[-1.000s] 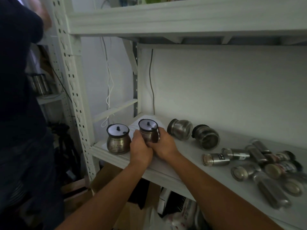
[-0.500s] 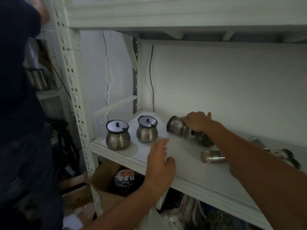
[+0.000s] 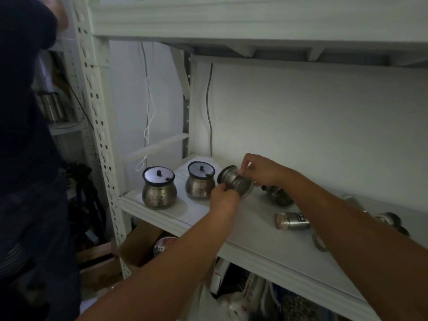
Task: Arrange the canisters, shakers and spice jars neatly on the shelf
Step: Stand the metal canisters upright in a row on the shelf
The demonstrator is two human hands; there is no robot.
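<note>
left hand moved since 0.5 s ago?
Yes. The left hand has gone from the front edge of the shelf, up and back, to the tipped canister that the right hand holds, just right of the second upright canister.

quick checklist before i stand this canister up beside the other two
1. Grip: ok. The left hand and right hand both hold the held canister.
2. Held canister upright: not ok. It is tilted onto its side.
3. Its lid seated: cannot tell.
4. Neighbours steady: ok. The left upright canister and second upright canister stand with lids on.
5. Landing spot: ok. Bare shelf shows to the right of the second upright canister.
6. Spice jar clear of that spot: ok. It lies on its side farther right.
</note>
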